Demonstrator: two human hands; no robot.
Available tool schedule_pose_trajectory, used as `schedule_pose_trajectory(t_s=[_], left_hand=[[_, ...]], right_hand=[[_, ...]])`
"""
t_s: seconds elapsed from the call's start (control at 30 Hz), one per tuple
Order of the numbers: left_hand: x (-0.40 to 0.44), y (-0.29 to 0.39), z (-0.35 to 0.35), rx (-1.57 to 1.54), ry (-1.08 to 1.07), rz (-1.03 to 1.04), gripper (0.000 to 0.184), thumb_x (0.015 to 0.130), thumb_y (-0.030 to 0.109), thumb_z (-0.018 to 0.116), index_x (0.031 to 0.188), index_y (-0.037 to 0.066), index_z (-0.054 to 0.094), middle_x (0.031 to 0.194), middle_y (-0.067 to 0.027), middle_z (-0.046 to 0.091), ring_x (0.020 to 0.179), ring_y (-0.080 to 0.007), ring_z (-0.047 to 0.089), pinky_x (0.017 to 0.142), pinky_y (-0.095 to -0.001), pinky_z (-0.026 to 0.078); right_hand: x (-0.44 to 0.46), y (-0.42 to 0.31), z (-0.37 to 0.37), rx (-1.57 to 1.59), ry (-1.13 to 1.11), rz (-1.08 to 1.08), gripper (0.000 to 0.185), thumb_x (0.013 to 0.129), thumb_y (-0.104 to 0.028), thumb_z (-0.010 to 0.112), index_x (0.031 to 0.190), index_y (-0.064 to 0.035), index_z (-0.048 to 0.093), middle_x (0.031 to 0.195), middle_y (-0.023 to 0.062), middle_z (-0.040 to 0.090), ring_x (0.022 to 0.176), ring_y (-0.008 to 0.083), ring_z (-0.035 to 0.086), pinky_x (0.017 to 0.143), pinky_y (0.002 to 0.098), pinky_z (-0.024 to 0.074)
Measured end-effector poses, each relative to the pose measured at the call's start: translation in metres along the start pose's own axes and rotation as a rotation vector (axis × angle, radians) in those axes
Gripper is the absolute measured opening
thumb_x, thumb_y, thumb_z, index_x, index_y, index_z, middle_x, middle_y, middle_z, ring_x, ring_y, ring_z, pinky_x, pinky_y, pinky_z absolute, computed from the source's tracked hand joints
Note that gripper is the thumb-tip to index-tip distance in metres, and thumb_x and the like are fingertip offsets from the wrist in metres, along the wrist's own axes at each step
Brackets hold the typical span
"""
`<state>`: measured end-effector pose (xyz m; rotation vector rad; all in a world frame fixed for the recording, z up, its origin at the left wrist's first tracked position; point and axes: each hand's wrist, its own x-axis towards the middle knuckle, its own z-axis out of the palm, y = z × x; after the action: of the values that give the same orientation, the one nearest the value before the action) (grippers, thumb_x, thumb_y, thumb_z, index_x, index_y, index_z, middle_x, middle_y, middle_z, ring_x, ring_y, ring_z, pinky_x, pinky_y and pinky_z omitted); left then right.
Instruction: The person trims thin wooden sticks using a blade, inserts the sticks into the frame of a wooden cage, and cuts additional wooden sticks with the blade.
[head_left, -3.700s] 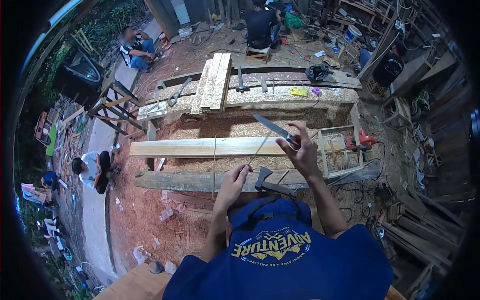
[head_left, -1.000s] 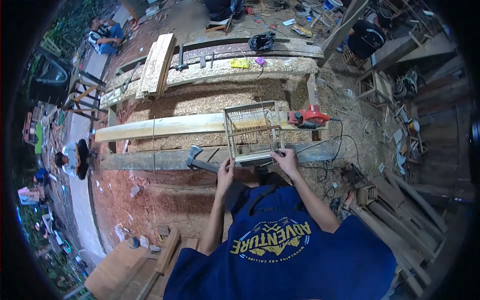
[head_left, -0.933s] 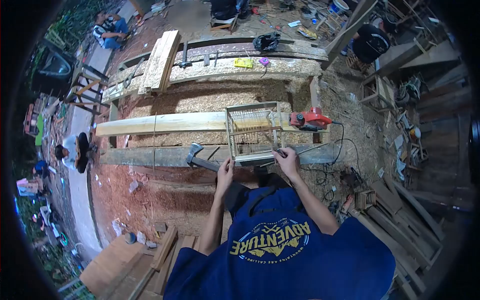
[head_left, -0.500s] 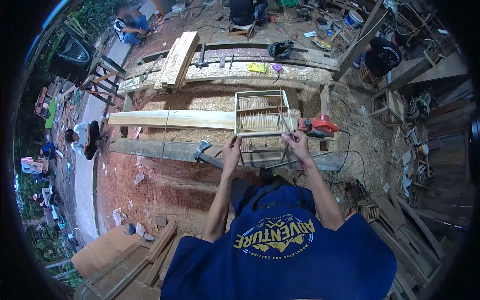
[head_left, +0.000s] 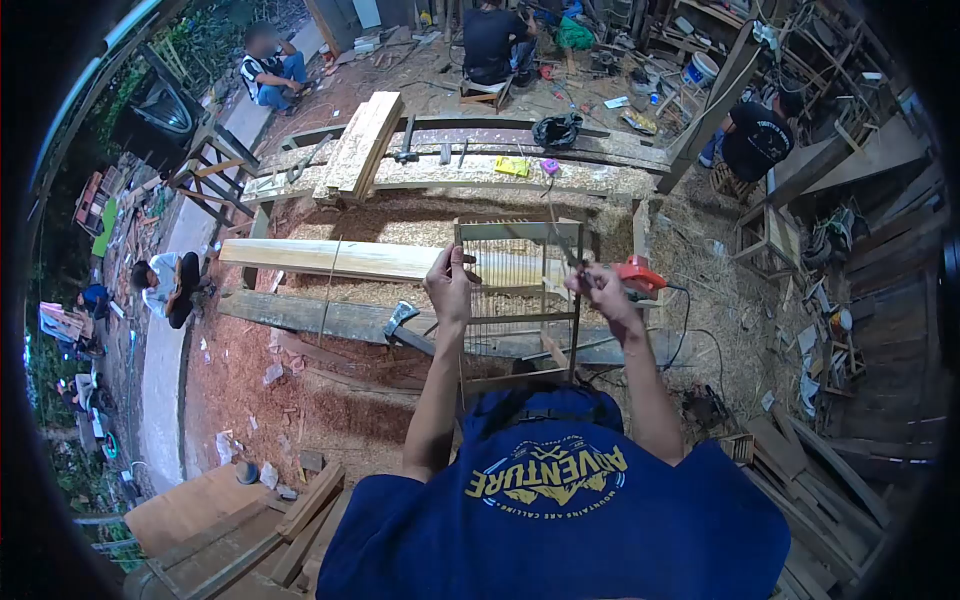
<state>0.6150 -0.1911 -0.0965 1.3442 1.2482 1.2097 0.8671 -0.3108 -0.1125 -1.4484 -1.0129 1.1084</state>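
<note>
A small wooden frame (head_left: 511,230) with rows of thin strands or sticks across it is tilted up in front of my body. My left hand (head_left: 449,288) is closed on its left rail. My right hand (head_left: 603,293) is closed at the right rail, with a thin, dark, stick-like piece (head_left: 573,250) pointing up and away from its fingers. I cannot make out what kind of piece it is, and the fingers hide part of it. Behind the frame lies a pale plank (head_left: 340,257). A red power planer (head_left: 640,275) sits just right of my right hand.
An axe (head_left: 402,320) rests on the dark beam (head_left: 290,307). Farther off, stacked boards (head_left: 362,145), a hammer (head_left: 406,140), a yellow packet (head_left: 511,166) and a pink tape measure (head_left: 550,166) lie on the far bench. Several people sit around; the planer's cord (head_left: 687,318) trails right.
The frame has turned more upright and come closer to me. My left hand has moved up its left rail. My right hand has turned beside the right rail, with the thin piece pointing upward.
</note>
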Motion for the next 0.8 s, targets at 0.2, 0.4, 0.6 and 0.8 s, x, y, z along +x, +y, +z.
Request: schedule_pose_trajectory(t_s=[0.2,0.4,0.6,0.8], left_hand=[[0.019,-0.041,-0.016,0.357,-0.093,-0.039,0.042,0.104,0.03,0.055,0.131,-0.001,0.062,0.102,-0.0128,0.073,0.087,-0.0159,0.068,0.076,-0.0317,0.055],[-0.015,-0.064,-0.036,-0.409,-0.178,-0.275,0.049,0.104,0.025,0.055,0.142,-0.005,0.048,0.124,-0.0126,0.066,0.113,-0.0195,0.063,0.096,-0.0315,0.048],[-0.018,-0.122,-0.047,-0.422,-0.088,-0.205,0.038,0.101,0.014,0.056,0.135,-0.004,0.055,0.119,-0.0097,0.065,0.107,-0.0169,0.062,0.097,-0.0313,0.048],[-0.037,-0.154,-0.056,-0.224,0.043,-0.248,0.037,0.1,0.014,0.06,0.13,-0.006,0.057,0.115,-0.0092,0.067,0.102,-0.0151,0.062,0.093,-0.0285,0.048]], right_hand=[[-0.025,0.069,0.032,0.105,-0.038,0.011,0.023,0.087,-0.019,0.079,0.095,0.002,0.074,0.132,0.0058,0.05,0.111,0.0163,0.06,0.096,0.0302,0.0483],[-0.028,0.063,0.029,0.123,-0.036,0.138,0.027,0.086,-0.025,0.082,0.093,-0.0001,0.075,0.115,0.0031,0.055,0.102,0.0138,0.06,0.088,0.029,0.0474],[-0.01,0.075,0.043,0.034,-0.071,0.056,0.025,0.086,-0.025,0.081,0.085,-0.0009,0.073,0.111,0.0023,0.055,0.097,0.0128,0.056,0.087,0.029,0.0433],[-0.006,0.059,0.051,0.076,-0.097,0.13,0.02,0.086,-0.021,0.08,0.089,-0.0028,0.074,0.121,0.0022,0.053,0.104,0.0133,0.057,0.091,0.0296,0.0455]])
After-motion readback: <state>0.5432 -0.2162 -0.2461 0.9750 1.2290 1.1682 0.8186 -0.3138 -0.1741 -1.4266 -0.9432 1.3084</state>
